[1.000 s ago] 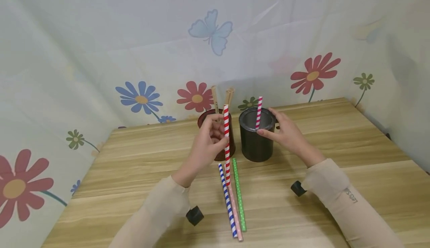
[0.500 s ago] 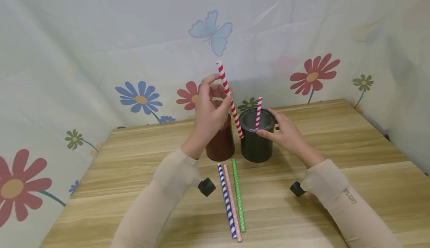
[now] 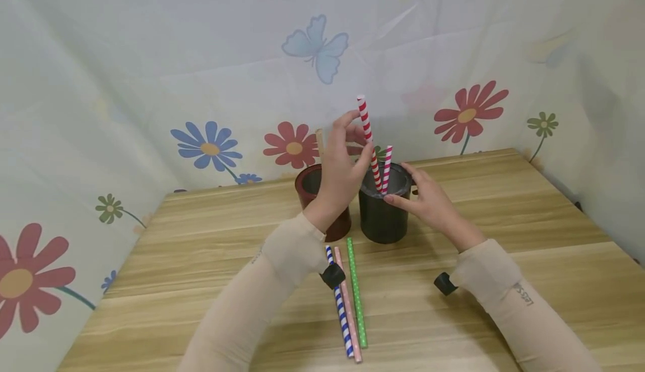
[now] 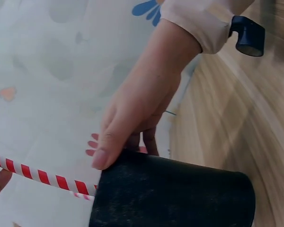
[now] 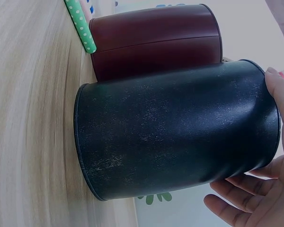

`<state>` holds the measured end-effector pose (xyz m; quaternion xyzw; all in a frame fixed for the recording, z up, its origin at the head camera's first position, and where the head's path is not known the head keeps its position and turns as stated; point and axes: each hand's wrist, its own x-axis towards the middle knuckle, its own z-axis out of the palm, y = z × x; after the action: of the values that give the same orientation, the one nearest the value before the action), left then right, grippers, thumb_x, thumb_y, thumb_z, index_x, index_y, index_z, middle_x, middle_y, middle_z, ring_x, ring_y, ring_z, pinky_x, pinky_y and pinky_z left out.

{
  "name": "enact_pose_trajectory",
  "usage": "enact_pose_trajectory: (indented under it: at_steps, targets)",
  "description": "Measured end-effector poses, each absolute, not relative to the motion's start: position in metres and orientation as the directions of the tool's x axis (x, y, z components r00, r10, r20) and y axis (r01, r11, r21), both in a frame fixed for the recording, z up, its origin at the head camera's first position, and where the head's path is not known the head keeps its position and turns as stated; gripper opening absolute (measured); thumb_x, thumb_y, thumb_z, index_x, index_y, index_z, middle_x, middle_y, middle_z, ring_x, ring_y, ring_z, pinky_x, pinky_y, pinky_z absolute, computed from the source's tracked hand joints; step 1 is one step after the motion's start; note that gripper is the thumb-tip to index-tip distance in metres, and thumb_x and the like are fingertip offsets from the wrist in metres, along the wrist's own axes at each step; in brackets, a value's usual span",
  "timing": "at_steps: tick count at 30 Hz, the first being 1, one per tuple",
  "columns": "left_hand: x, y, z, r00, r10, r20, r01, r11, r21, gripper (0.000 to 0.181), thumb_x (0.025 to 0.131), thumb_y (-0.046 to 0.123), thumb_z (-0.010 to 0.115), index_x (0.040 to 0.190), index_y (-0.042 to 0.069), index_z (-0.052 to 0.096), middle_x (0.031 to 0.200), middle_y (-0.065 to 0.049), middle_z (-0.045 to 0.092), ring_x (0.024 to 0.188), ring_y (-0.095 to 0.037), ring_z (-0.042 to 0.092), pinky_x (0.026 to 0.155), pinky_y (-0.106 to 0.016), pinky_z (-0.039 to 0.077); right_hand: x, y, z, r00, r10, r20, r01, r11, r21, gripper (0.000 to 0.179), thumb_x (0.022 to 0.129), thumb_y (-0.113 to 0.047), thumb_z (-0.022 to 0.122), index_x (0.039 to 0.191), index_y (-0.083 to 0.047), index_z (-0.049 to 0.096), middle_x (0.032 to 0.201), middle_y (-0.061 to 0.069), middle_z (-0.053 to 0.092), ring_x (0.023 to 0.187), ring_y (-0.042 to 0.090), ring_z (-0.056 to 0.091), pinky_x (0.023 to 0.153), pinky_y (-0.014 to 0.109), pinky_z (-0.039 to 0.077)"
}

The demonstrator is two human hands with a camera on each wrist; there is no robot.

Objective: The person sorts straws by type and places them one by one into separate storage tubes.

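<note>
My left hand (image 3: 342, 164) pinches a red-and-white striped paper straw (image 3: 365, 119) between thumb and fingers. The straw leans slightly, its lower end inside the mouth of a black cylindrical holder (image 3: 384, 218). Beside it in the same holder stands a pink-and-white striped straw (image 3: 387, 162). My right hand (image 3: 435, 204) grips the holder's rim from the right, thumb at the front and fingers around the far side. The right wrist view shows that thumb on the rim of the black holder (image 5: 175, 132). In the left wrist view the red-striped straw (image 4: 42, 177) reaches the holder's mouth.
A dark red holder (image 3: 342, 226) stands just left of the black one, partly behind my left wrist, with a brown straw (image 3: 319, 141) in it. Blue-striped (image 3: 344, 324), pink dotted (image 3: 350, 310) and green dotted (image 3: 358, 299) straws lie on the wooden table (image 3: 201, 237) in front.
My left hand has lifted the red-striped straw from above the lying straws, then moved it right and put its lower end into the black holder's mouth. The right hand stays on the holder.
</note>
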<state>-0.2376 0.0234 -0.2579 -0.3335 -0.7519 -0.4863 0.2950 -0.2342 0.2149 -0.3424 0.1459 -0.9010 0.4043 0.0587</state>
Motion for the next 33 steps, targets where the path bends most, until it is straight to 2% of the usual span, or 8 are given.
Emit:
enact_pose_trajectory:
  at_steps: [5,10,20,26,33]
  targets:
    - [-0.239,0.033,-0.266,-0.604,0.262,0.753,0.785,0.359,0.505,0.05,0.09,0.002,0.061,0.135,0.0,0.039,0.101,-0.016,0.056,0.091,-0.024,0.059,0.08,-0.026,0.057,-0.235,0.215,-0.342,-0.949,-0.215,0.229,-0.314,0.626,-0.714,0.09,0.087,-0.043,0.067,0.151,0.0,0.022,0.149,0.024,0.035,0.126,0.04,0.047,0.102,0.055,0.044]
    - [-0.242,0.038,-0.278,-0.616,0.278,0.737,0.774,0.388,0.501,0.047,0.09,0.001,0.06,0.133,-0.001,0.042,0.097,-0.017,0.058,0.086,-0.023,0.06,0.075,-0.027,0.058,-0.236,0.215,-0.342,-0.947,-0.215,0.239,-0.321,0.626,-0.711,0.089,0.086,-0.041,0.068,0.151,0.0,0.023,0.148,0.025,0.036,0.125,0.04,0.048,0.101,0.054,0.045]
    - [-0.246,0.041,-0.309,-0.698,0.32,0.64,0.71,0.423,0.563,0.042,0.09,0.001,0.061,0.129,-0.004,0.046,0.104,-0.017,0.055,0.088,-0.023,0.061,0.074,-0.021,0.055,-0.237,0.214,-0.344,-0.944,-0.217,0.25,-0.331,0.624,-0.707,0.089,0.086,-0.041,0.069,0.15,0.001,0.024,0.148,0.026,0.036,0.124,0.041,0.049,0.1,0.054,0.046]
    - [-0.246,0.041,-0.321,-0.696,0.342,0.631,0.708,0.472,0.526,0.041,0.089,0.002,0.062,0.128,-0.003,0.047,0.103,-0.016,0.056,0.087,-0.021,0.063,0.073,-0.018,0.054,-0.237,0.215,-0.345,-0.946,-0.217,0.242,-0.325,0.628,-0.707,0.089,0.086,-0.041,0.068,0.15,0.001,0.023,0.148,0.026,0.035,0.128,0.041,0.045,0.101,0.054,0.045]
    - [-0.247,0.043,-0.323,-0.701,0.335,0.629,0.698,0.504,0.509,0.041,0.087,0.002,0.065,0.124,-0.002,0.049,0.1,-0.014,0.058,0.087,-0.02,0.063,0.074,-0.022,0.054,-0.238,0.216,-0.345,-0.946,-0.213,0.243,-0.324,0.633,-0.703,0.088,0.086,-0.04,0.068,0.15,0.001,0.023,0.149,0.026,0.034,0.128,0.04,0.045,0.102,0.054,0.044]
